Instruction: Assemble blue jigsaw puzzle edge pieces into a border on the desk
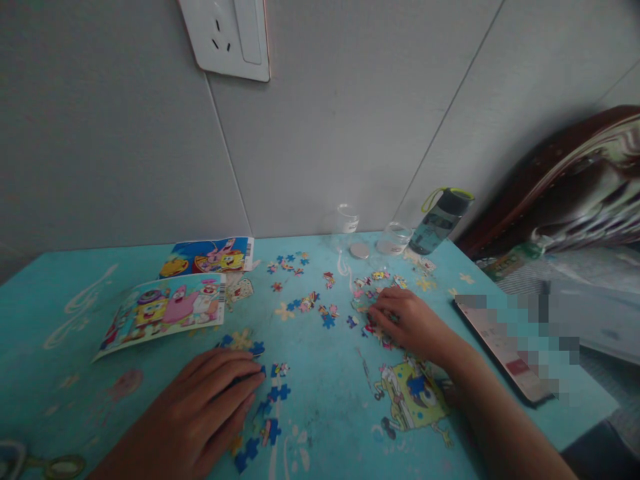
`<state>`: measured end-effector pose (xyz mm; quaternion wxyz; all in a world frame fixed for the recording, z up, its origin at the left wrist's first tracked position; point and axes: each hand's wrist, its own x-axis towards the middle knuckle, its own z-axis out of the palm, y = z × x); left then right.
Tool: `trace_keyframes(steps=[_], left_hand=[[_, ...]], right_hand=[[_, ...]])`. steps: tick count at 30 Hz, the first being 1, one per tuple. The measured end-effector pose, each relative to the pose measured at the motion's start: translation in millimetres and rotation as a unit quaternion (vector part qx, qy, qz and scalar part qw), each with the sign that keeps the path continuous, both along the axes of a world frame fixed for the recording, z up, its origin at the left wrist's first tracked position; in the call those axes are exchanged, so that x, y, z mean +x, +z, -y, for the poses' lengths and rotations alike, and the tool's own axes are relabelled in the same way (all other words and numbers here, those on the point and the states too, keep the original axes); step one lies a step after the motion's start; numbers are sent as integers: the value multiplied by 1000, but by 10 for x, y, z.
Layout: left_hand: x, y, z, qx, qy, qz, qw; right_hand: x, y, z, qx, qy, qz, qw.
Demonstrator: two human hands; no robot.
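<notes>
My left hand (200, 407) lies flat, palm down, on the turquoise cartoon-printed table (325, 387), covering some blue jigsaw pieces (270, 407) that spread out to its right. My right hand (407, 320) rests further back with its fingers curled down onto a cluster of small colourful puzzle pieces (367, 293). Whether it pinches a piece is hidden by the fingers. More loose pieces (305, 303) are scattered between the two hands and toward the wall.
Two cartoon picture cards (170, 313) lie at the back left. A clear tube (346, 223), a round lid (359, 251), a glass jar (395, 238) and a tipped grey bottle (440, 220) stand by the wall. A phone (505, 347) lies right; a bag (565, 193) beyond.
</notes>
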<state>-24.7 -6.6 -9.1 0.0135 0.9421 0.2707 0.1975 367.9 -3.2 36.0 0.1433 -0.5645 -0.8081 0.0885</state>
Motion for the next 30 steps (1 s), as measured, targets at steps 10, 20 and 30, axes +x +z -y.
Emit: trace_keyframes(steps=[10,20,30], left_hand=[[-23,-28,3,13,-2,-10,1000],[37,55,-23,47,-25,24,998],[11,-12,1,33,-17,14,999]], right_hand=[[186,113,42,-61,-51,-89,993],[88,174,183,-174,44,-85,980],[54,175,228,-108,37,-62,992]])
